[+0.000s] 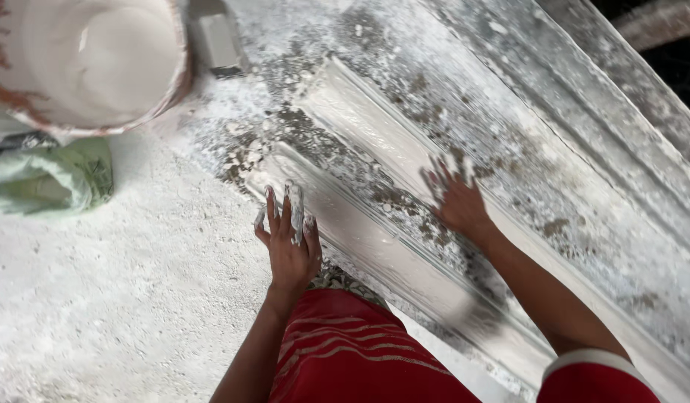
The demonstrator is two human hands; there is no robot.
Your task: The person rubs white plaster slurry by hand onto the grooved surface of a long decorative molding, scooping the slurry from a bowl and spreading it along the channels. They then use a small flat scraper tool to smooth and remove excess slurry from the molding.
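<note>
Crumpled pale green sack or cloth (50, 177): laid on the white-dusted floor (121, 298) at far left, under the bucket.

Large round bucket of smooth white plaster, with a stained reddish rim (91, 63): stood at upper left, well filled; beside it a small grey block (218, 41).

Left hand (289, 235): fingers spread flat and coated in white plaster, nothing gripped, pressed on the near edge of the long white ribbed plaster moulding (375, 231).

Long white ribbed plaster moulding: laid diagonally across the floor from centre to lower right. The grooves under and between the hands are seen filled and smooth, wet-looking; that stretch is judged largely coated.

Right hand (457, 198): open, fingers splayed on the moulding's upper ridge, blurred, so whether any plaster is carried in it cannot be told.

Wider grey moulded strip (584, 149): lying parallel at right, patchy, with brown bare spots showing; judged not yet fully covered.

Red striped garment (345, 351): at bottom centre.
</note>
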